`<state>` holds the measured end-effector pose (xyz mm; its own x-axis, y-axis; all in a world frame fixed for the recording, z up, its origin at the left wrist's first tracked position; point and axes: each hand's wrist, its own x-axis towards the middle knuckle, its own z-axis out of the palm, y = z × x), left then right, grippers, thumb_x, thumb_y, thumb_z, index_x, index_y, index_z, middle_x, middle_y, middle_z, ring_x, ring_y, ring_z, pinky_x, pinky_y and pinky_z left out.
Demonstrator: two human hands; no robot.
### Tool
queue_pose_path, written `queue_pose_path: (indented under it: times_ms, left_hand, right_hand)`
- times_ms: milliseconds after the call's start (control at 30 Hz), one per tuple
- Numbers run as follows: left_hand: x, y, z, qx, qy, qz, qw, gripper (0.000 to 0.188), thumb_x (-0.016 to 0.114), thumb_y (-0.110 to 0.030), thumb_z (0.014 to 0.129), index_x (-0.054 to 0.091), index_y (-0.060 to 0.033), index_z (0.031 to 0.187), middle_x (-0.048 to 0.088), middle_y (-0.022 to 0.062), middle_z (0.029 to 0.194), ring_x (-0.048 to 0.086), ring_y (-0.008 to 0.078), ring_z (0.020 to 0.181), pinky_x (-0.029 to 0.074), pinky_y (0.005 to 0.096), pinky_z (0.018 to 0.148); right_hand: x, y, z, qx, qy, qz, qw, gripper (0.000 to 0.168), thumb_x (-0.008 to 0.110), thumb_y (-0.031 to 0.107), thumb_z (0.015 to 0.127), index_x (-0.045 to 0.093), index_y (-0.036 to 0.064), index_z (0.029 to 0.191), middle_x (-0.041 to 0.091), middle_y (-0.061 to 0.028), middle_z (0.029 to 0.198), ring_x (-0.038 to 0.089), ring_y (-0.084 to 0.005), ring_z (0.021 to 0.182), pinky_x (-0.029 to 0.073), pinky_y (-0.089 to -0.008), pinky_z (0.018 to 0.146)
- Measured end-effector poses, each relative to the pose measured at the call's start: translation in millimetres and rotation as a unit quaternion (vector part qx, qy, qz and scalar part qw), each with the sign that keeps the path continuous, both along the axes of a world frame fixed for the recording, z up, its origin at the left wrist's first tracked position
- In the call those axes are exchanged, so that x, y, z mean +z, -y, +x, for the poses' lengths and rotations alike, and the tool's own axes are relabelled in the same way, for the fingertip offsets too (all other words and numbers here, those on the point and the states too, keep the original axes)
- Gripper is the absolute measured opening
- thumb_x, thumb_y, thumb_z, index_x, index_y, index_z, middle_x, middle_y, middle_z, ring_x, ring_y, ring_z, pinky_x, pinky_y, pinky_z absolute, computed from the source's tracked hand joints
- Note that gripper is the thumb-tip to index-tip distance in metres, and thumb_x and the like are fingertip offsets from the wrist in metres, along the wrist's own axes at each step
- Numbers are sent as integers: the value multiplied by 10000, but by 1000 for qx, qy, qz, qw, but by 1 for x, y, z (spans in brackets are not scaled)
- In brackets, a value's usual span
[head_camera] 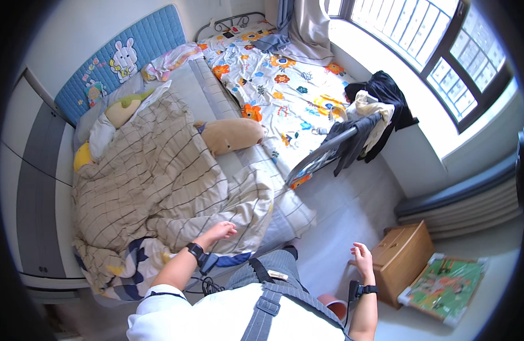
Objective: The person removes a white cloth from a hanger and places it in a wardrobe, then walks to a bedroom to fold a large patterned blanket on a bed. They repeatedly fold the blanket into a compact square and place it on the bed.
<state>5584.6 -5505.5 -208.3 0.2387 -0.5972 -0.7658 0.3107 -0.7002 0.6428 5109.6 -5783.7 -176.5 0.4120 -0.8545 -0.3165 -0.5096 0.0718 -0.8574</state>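
Observation:
My left hand (222, 230) hangs above the lower edge of a rumpled beige checked duvet (159, 170), its fingers loosely curled with nothing seen in them. Over the floor near a small wooden cabinet (398, 264), my right hand (362, 256) is raised with its fingers apart, holding nothing. A long tan plush pillow (234, 135) lies across the bed above the duvet. Beside the headboard are a green plush pillow (125, 111) and a yellow plush toy (82, 157). A blue and white patterned cloth (142, 260) shows under the duvet's near edge.
A second bed with a flowered sheet (283, 89) adjoins this one. Clothes (372, 111) hang over its metal footboard (321, 149). A framed picture in wrapping (447, 285) leans by the cabinet. A pinkish bin (333, 306) stands close to my body; dark cables (208, 285) hang near my left side.

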Motion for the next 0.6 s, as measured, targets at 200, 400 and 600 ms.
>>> queue_pose_path:
  times_ms: [200,400,600]
  left_hand:
    - [-41,159,26,119,-9,-86,989,204,433,-188,855,466,-122,665,427,-52,580,369,44,463,279,208,418]
    - [-12,265,67,114,422,-107,893,311,479,-131,811,538,-38,1102,576,148,1103,512,303,1073,408,365,905]
    - [8,290,191,220,651,-39,725,314,449,-34,814,532,-52,1117,512,157,1194,401,336,1195,350,395,979]
  right_hand:
    - [55,120,27,-30,51,49,997,190,494,143,908,570,16,1028,626,-51,844,582,-116,791,460,-247,734]
    - [114,259,165,105,115,45,987,191,510,130,900,562,-3,1026,623,-59,842,588,-113,777,469,-241,723]
    - [100,386,401,348,93,50,931,179,489,82,886,569,-6,1020,622,-54,861,586,-113,781,464,-240,739]
